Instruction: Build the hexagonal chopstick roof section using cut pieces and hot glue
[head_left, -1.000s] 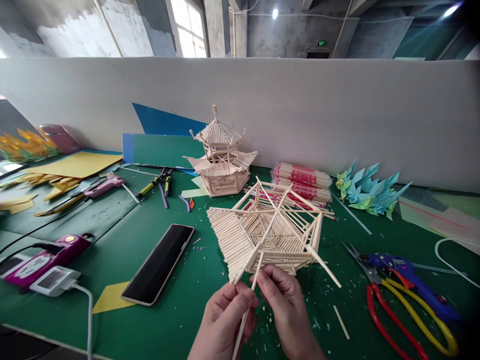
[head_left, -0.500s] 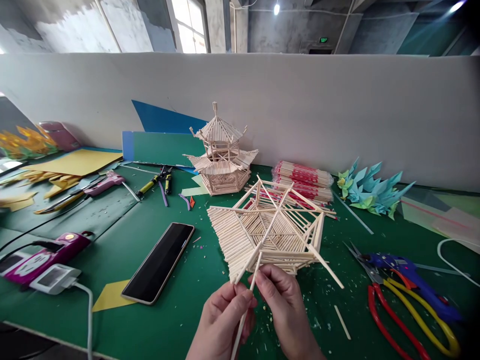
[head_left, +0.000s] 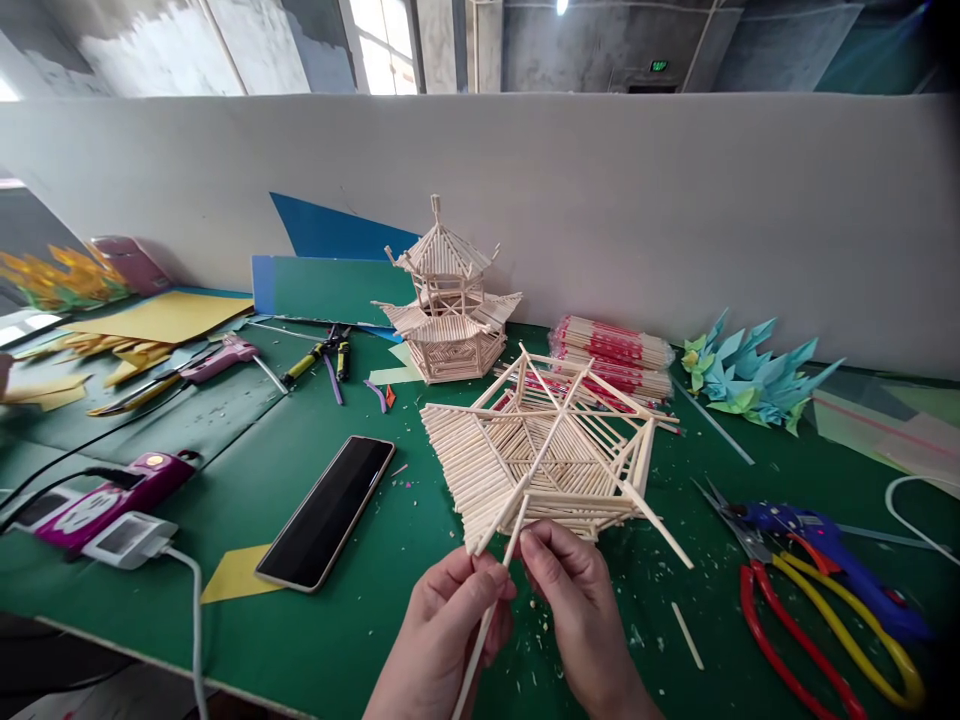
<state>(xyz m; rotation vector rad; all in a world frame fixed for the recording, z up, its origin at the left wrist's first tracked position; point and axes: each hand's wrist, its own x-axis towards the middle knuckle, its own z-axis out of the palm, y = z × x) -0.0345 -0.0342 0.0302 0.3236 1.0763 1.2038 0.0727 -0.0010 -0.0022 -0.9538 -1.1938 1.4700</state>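
My left hand pinches a thin pale wooden stick that slants up toward the near edge of a half-roofed stick model. The stick's upper end meets or overlaps the model's front rim; I cannot tell whether it is fixed there. Close beside it, my right hand has thumb and fingers pressed together at the rim, and what they grip is hidden. Slats cover the model's left roof panel, while the other panels show open framing. Behind it stands a two-tiered stick pagoda.
Red-handled and yellow-handled pliers and a blue glue gun lie at right. A phone, purple power strip and pink glue gun lie left. Stick bundles and blue paper foliage sit behind.
The whole view has shifted slightly, with the table things a little to the right and higher. Both hands keep nearly the same pose at the model's near edge.
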